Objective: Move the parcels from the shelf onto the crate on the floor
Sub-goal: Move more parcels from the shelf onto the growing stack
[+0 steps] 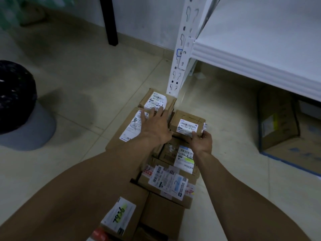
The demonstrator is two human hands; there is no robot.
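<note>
Parcels of brown cardboard are piled in a heap (166, 202) on the tiled floor (83, 75), which runs from the foot of the white shelf post (180, 49) back toward the camera. A far parcel (156, 100), labelled on top, lies touching the foot of the post. Just nearer than the post and to its left, a large parcel (121, 136) lies flat, and the left hand (154, 126) is laid on its top with the fingers straight and spread, some fingertips reaching the far parcel's edge. Just nearer than the post and slightly to its right, a small parcel (187, 122) sits on top of the heap, beside the large parcel. It is gripped at its near right corner by the right hand (202, 139), the thumb on the white label and the fingers curled round the side. More labelled boxes are seen beneath and nearer, one bearing a label with handwriting over a yellow mark (119, 216).

To the right of the post, the white shelf board (260, 40) is seen, and under it a cardboard box (278, 117) stands on the floor. Well to the left of the post a grey bin (26, 122) with a black liner is seen, and beyond it, left of the post, a black leg (108, 20) stands by the wall.
</note>
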